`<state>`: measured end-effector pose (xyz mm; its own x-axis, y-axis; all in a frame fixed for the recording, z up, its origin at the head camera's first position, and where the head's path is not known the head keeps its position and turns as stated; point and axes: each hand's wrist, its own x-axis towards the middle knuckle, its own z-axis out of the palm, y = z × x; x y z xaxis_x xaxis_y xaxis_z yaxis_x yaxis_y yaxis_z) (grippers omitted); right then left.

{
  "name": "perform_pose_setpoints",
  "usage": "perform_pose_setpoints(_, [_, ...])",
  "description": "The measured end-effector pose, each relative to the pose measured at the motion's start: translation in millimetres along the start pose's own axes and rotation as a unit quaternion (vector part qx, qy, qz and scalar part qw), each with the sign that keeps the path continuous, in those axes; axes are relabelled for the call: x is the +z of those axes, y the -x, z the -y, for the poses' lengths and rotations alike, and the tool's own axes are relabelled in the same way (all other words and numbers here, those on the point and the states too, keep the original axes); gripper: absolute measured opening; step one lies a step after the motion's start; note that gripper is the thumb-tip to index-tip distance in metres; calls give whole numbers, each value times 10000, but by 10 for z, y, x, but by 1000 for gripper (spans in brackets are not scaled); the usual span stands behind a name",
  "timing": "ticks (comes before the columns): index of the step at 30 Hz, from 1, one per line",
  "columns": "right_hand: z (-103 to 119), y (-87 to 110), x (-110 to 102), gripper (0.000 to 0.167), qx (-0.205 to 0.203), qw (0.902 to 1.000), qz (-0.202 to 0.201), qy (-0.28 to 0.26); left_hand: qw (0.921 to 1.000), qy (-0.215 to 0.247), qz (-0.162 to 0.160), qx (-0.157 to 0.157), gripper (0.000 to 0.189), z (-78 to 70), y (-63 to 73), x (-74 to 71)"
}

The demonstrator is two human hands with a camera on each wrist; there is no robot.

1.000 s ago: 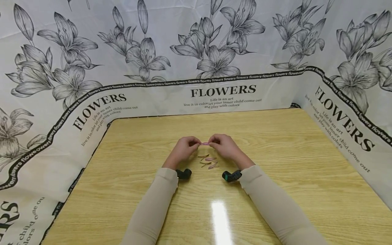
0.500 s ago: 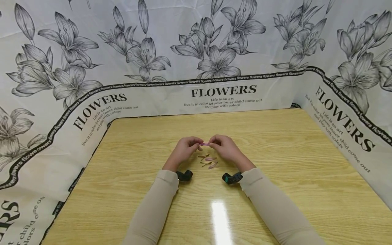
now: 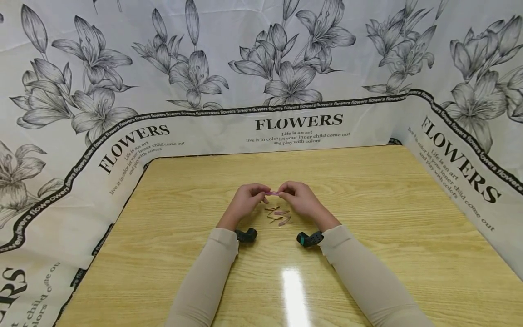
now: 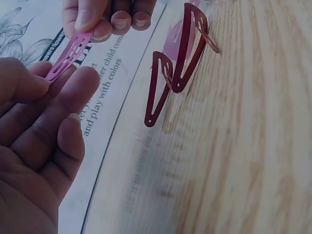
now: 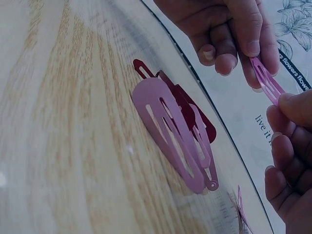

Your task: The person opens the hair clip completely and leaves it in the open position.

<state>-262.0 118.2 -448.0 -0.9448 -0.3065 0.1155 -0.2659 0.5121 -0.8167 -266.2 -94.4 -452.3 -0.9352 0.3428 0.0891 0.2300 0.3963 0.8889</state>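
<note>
A pink snap hair clip (image 3: 273,193) is held level between the two hands above the table. My left hand (image 3: 245,199) pinches one end with thumb and forefinger; its other fingers are loosely bent. At the opposite end, the thumb and fingers of my right hand (image 3: 301,196) pinch the clip. In the left wrist view the held clip (image 4: 70,56) shows a slotted face and looks flat. Below the hands lie two dark red-brown hair clips (image 4: 191,51), sprung apart at their arms, and two pink clips (image 5: 161,126) beside them.
The wood-grain table (image 3: 196,268) spreads around the hands. A white cloth with flower prints (image 3: 298,125) rises along its back and sides. Each wrist carries a black camera, one at the left wrist (image 3: 247,235) and another at the right wrist (image 3: 309,238).
The held pink clip has turned slightly and shows a broader, more solid face than one second ago. My left fingertips have shifted a little rightward along it. The clips on the table lie unchanged.
</note>
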Motion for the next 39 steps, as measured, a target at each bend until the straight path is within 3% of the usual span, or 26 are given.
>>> perform_pose_setpoints(17, [2, 5, -2, 12, -14, 9999, -48, -101, 9999, -42, -43, -122, 22, 4, -2, -1])
perform_pose_setpoints(23, [5, 9, -3, 12, 11, 9999, -22, -140, 10000, 35, -79, -26, 20, -1, 14, -1])
perform_pose_setpoints(29, [20, 18, -9, 11, -33, 9994, 43, -330, 9982, 583, -121, 45, 17, 3, 22, 18])
perform_pose_setpoints(39, [75, 25, -8, 13, -54, 9957, 36, -924, 9865, 1626, -147, 95, 17, 20, 13, 15])
